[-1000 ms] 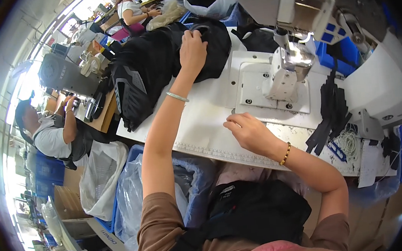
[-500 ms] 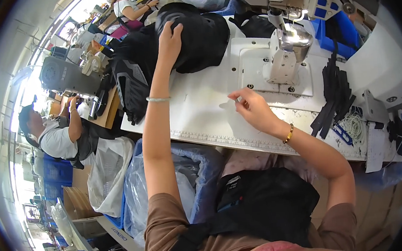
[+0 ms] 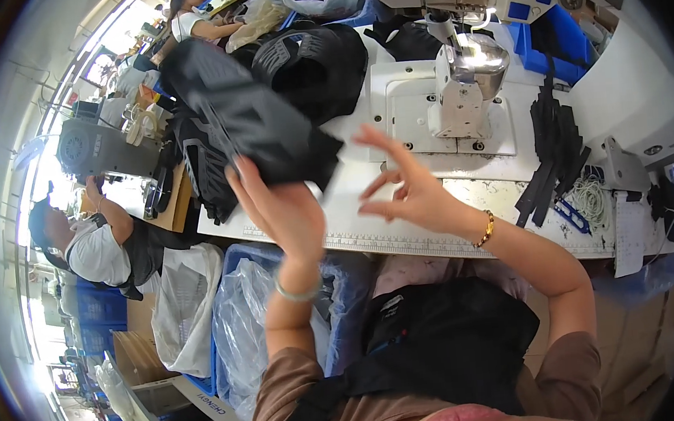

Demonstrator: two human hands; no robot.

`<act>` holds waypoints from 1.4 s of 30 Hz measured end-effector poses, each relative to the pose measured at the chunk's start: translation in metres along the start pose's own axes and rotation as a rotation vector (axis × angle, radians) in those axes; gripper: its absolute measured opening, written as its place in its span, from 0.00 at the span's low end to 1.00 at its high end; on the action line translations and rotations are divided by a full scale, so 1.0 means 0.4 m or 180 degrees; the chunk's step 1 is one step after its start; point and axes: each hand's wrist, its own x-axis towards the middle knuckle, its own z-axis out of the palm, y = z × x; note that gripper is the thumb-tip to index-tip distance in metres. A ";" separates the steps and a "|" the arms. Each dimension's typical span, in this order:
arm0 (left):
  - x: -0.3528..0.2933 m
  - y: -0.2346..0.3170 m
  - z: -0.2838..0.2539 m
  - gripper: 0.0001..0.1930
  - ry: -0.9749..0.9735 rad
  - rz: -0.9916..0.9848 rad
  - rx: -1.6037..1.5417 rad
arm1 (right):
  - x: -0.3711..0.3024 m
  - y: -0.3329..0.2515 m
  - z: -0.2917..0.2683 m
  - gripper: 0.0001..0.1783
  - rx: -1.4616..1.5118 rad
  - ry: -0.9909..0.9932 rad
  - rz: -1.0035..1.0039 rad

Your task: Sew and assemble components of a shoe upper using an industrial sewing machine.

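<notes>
My left hand (image 3: 286, 214) grips the lower end of a black sewn fabric piece (image 3: 247, 119) with grey markings. Motion blurs this piece, and it is held up over the left part of the white sewing table (image 3: 353, 209). My right hand (image 3: 410, 185) is open, its fingers spread and bent, with nothing in it. It hovers above the table, just right of the piece and in front of the sewing machine's post (image 3: 462, 90). A pile of similar black pieces (image 3: 317, 62) lies behind the held one, and another piece (image 3: 207, 169) with grey patterning rests to its left.
Black strips (image 3: 550, 150), a blue thread snipper (image 3: 572, 216) and pale cord (image 3: 589, 194) lie at the right. A blue bin (image 3: 531, 57) stands behind the machine. Below the table's front edge is a plastic-lined blue crate (image 3: 234, 258). Other people (image 3: 99, 249) work at the left.
My left hand has drawn back toward me from the pile, bringing a black piece with it. My right hand has shifted slightly left and spread its fingers.
</notes>
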 end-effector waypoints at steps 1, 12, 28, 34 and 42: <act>-0.062 0.018 0.014 0.16 0.0356 -0.0269 -0.0126 | -0.013 -0.010 0.022 0.31 0.0298 -0.0200 0.0186; -0.050 0.051 0.010 0.15 -0.1770 -0.0650 0.2915 | -0.025 -0.094 -0.029 0.10 0.0978 -0.0369 0.1453; 0.124 -0.242 0.347 0.07 -0.2583 -0.1042 0.1079 | -0.043 -0.133 -0.161 0.11 0.0109 0.1928 -0.0323; 0.120 -0.249 0.359 0.05 -0.2662 -0.1232 0.1170 | -0.053 -0.139 -0.169 0.10 0.0061 0.2079 -0.0193; 0.052 -0.198 0.190 0.07 -0.1907 0.2724 0.1973 | -0.207 -0.167 -0.329 0.10 -0.1994 0.2656 0.0412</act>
